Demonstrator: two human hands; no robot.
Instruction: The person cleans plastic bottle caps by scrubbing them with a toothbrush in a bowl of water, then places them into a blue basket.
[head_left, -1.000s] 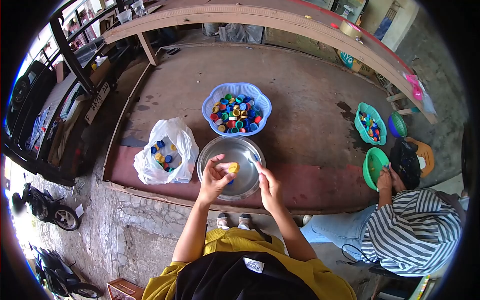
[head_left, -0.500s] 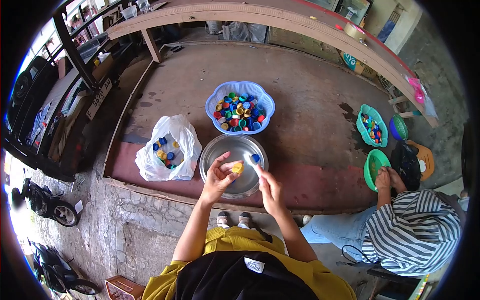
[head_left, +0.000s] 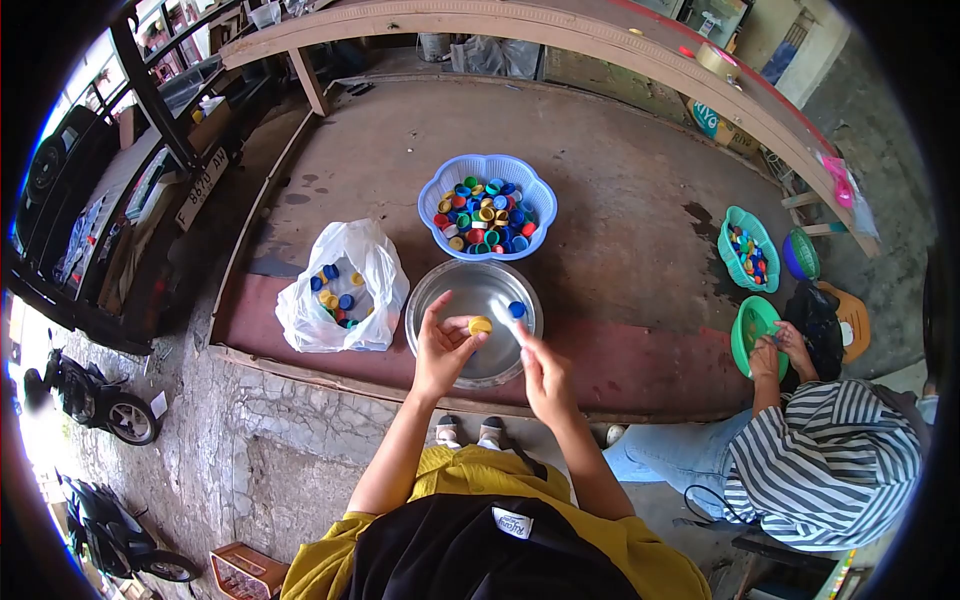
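My left hand [head_left: 442, 352] is closed on a yellow bottle cap [head_left: 480, 326], pinched between thumb and fingers above a round metal bowl [head_left: 418, 315]. Close to the cap, my right hand [head_left: 548, 382] grips a slim white tool [head_left: 522, 334]; it is too blurred to name. A blue cap [head_left: 516, 309] shows just beyond the tool's tip, within the bowl's outline. Behind the bowl stands a blue scalloped basket [head_left: 546, 206] full of coloured caps. On the left, a white plastic bag [head_left: 372, 245] lies open with several caps inside.
A person in a striped top [head_left: 815, 450] works at the right with both hands at a green bowl [head_left: 741, 335]. A teal basket of caps [head_left: 727, 250] and a black bag [head_left: 812, 330] are nearby. A wooden rim [head_left: 300, 370] edges the low platform.
The yellow cap is turned so its face shows differently, and the white tool has shifted slightly away from it. The other person's hands have moved apart. The whole view has shifted slightly.
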